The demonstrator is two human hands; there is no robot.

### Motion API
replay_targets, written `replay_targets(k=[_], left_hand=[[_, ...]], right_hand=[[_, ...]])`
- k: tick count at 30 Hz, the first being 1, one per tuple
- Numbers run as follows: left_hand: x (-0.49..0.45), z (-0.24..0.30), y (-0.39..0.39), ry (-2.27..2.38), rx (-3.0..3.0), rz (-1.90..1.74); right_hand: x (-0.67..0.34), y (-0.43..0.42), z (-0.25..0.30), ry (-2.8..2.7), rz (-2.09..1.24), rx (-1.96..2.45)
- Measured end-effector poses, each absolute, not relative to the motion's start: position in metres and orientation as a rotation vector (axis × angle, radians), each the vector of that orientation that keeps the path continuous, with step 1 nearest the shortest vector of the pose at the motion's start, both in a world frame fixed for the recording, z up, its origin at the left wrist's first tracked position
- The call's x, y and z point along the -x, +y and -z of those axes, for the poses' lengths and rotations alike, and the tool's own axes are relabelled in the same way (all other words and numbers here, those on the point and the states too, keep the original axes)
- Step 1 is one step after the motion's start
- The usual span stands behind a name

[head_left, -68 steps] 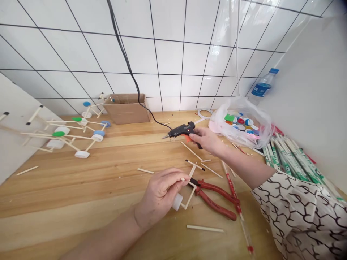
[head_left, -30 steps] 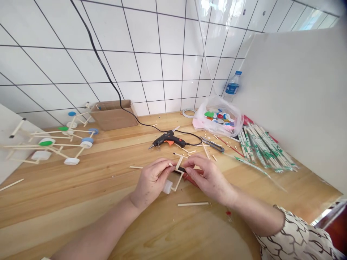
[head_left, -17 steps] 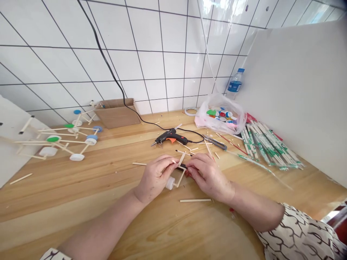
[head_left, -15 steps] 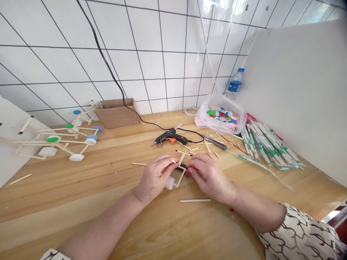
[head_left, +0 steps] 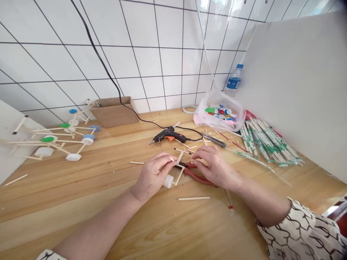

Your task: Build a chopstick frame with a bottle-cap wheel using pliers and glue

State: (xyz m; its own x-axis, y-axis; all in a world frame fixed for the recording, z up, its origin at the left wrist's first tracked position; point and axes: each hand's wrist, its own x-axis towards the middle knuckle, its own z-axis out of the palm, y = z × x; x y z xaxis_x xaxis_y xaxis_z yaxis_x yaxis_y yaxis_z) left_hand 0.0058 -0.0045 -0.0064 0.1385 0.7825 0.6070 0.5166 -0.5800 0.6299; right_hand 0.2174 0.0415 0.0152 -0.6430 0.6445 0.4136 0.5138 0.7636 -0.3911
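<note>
- One small change: my right hand (head_left: 217, 168) has drawn back a little from the stick frame (head_left: 180, 157), so more of the red-handled pliers (head_left: 200, 178) shows. I take it that my left hand (head_left: 154, 175) alone now steadies the work.
- That left hand is closed in a pinch, thumb against forefinger, with the pale end of a thin stick (head_left: 171, 159) poking out between them. Whether this stick is joined to the frame, I can't tell.
- My right hand is half open, thumb and forefinger apart, fingers curled beside the pliers' handles. It seems to hold nothing, though from this angle the fingertips may be brushing a handle.
- The frame sits over the pliers' black jaws, well in from the back edge of the wooden counter (head_left: 135, 224) and about midway between its left and right edges. Its black-tipped crossbar (head_left: 183, 151) is on the far side, a white cap (head_left: 168, 181) on the near side.
- Towards the back edge, the glue gun (head_left: 169, 134) lies with its nozzle to the left.
- A loose stick (head_left: 194, 198) lies nearer the front edge, apart from both hands.
</note>
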Motion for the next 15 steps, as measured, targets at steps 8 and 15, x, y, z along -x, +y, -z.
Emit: replay_targets(k=[8,15], left_hand=[[-0.0043,0.0085,-0.0038,1.265,-2.137,-1.432],[-0.0046,0.0088,-0.0028,1.271,-2.12,-1.431]], right_hand=[[-0.2191,0.0448,-0.0159,-2.407,-0.478,0.925],[-0.2202,0.0511,-0.0134,-2.384,-0.505,0.953]])
